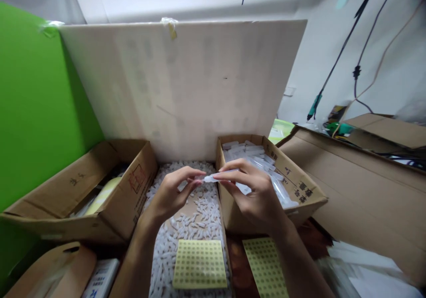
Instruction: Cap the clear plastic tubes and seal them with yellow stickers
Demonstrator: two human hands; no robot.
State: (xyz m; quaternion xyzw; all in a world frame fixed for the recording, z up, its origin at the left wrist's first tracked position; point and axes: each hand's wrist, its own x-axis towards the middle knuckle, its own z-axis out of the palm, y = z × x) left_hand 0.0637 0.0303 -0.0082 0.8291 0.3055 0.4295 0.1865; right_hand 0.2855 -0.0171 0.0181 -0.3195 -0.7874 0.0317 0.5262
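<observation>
My left hand [173, 191] and my right hand [256, 196] meet in front of me, fingers pinched together. Between their fingertips is a small clear plastic tube [213, 178], held level; the right hand grips it and the left fingertips pinch a small white piece at its left end. Below the hands lies a bed of several small white plastic pieces [203, 213] in a shallow box. To the right stands a cardboard box [299, 187] filled with clear tubes [256, 156].
Two yellow perforated trays [199, 264] [266, 267] lie near me. An open cardboard box [109, 191] sits at the left, a large flat carton [359, 200] at the right. A cardboard panel [186, 89] stands upright behind, a green wall [29, 111] at the left, and cables [356, 71] hang at the right.
</observation>
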